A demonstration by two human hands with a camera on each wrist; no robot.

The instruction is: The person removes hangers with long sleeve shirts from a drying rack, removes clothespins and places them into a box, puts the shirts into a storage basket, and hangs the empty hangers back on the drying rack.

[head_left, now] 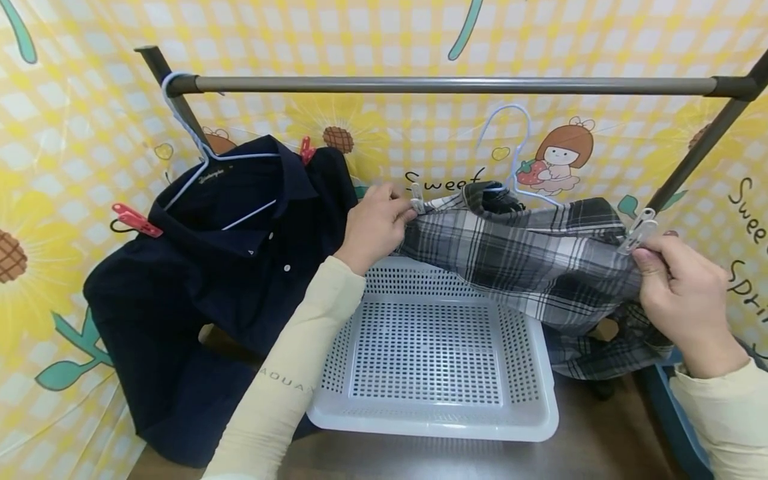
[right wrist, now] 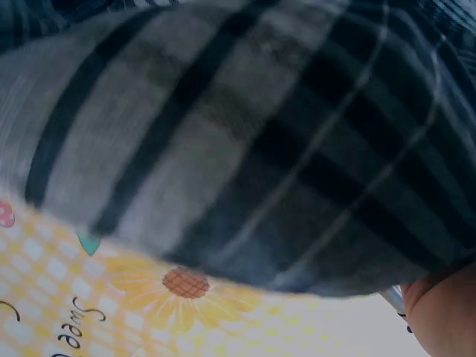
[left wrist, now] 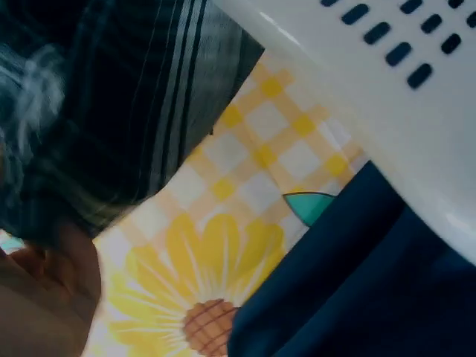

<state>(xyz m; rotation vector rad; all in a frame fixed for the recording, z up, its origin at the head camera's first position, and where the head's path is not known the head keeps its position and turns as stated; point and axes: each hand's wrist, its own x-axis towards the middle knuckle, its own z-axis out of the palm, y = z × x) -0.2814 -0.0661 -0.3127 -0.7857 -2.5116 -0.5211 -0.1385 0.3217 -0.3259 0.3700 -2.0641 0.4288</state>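
Observation:
A grey and black plaid shirt (head_left: pixel 510 250) on a light blue hanger (head_left: pixel 519 157) stretches between both hands, above the basket's far side. My left hand (head_left: pixel 377 225) pinches its left shoulder beside a clear clothespin (head_left: pixel 417 199). In the left wrist view, fingers (left wrist: pixel 71 260) meet the dark plaid cloth. At the other shoulder my right hand (head_left: pixel 684 293) grips the cloth with thumb and forefinger, right by a second clear clothespin (head_left: pixel 639 232). The hanger's hook shows below the rod in the head view. Plaid cloth fills most of the right wrist view.
A metal rod (head_left: pixel 456 85) spans the back. From its left end hangs a navy shirt (head_left: pixel 240 280) on a blue hanger, with red clothespins (head_left: pixel 137 220) at its shoulders. A white perforated basket (head_left: pixel 432 417) stands below; a blue bin (head_left: pixel 672 407) is at right.

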